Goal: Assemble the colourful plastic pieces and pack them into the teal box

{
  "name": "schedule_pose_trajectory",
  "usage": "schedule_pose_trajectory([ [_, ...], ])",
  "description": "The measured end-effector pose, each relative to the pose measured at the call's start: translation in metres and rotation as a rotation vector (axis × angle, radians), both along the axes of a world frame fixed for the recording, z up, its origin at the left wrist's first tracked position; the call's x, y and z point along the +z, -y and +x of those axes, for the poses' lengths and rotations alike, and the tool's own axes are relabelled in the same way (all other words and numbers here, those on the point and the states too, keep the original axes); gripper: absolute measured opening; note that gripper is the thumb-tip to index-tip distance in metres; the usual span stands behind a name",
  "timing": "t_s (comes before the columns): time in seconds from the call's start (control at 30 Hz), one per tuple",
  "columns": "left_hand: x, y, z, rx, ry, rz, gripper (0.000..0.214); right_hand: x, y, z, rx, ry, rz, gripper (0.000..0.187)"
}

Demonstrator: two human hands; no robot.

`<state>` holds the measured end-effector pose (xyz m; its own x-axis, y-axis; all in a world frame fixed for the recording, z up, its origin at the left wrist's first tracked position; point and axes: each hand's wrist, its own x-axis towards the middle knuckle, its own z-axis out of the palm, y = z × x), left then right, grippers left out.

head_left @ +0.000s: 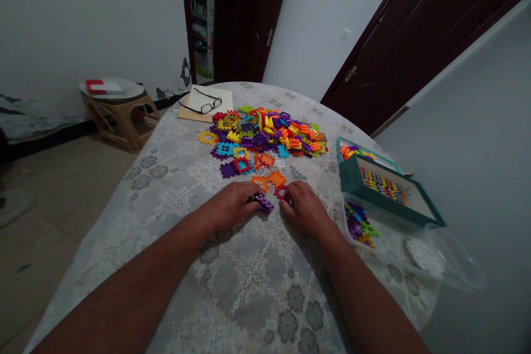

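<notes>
My left hand (237, 202) is closed, its thumb and fingers pinching a small stack of purple toothed building tiles (264, 204) just above the tablecloth. Close by on the right, my right hand (305, 204) has its fingers curled on a red toothed building tile (280, 192) with an open middle. Just beyond both hands lie an orange solid tile (277, 178) and an orange frame tile (260, 182). A large pile of mixed plastic building pieces (269, 133) spreads farther back, with orange, yellow and purple tubes among the flat tiles.
On the right stand a green box (394, 207) and a clear plastic tub (398, 246) with several colourful pieces inside. Eyeglasses (206, 107) rest on a pale board (224, 98) at the back left. A stool (120, 108) stands beyond the table's left edge.
</notes>
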<state>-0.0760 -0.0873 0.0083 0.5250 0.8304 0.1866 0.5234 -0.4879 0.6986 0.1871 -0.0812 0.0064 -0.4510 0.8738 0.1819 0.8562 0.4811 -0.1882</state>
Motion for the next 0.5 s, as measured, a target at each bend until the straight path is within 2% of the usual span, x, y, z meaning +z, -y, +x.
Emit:
schedule_pose_trajectory([
  [0.2,-0.003,0.000,-0.001,0.001,-0.001,-0.004,0.017,-0.005,-0.008,0.004,-0.016,-0.040,0.039,0.018],
  [0.4,-0.003,-0.002,0.000,-0.002,-0.054,-0.013,0.019,-0.012,-0.014,0.011,-0.191,-0.323,-0.001,0.031],
  [0.5,-0.002,-0.002,0.001,0.005,-0.065,-0.021,0.019,-0.013,-0.013,0.009,-0.194,-0.423,-0.014,0.034],
])
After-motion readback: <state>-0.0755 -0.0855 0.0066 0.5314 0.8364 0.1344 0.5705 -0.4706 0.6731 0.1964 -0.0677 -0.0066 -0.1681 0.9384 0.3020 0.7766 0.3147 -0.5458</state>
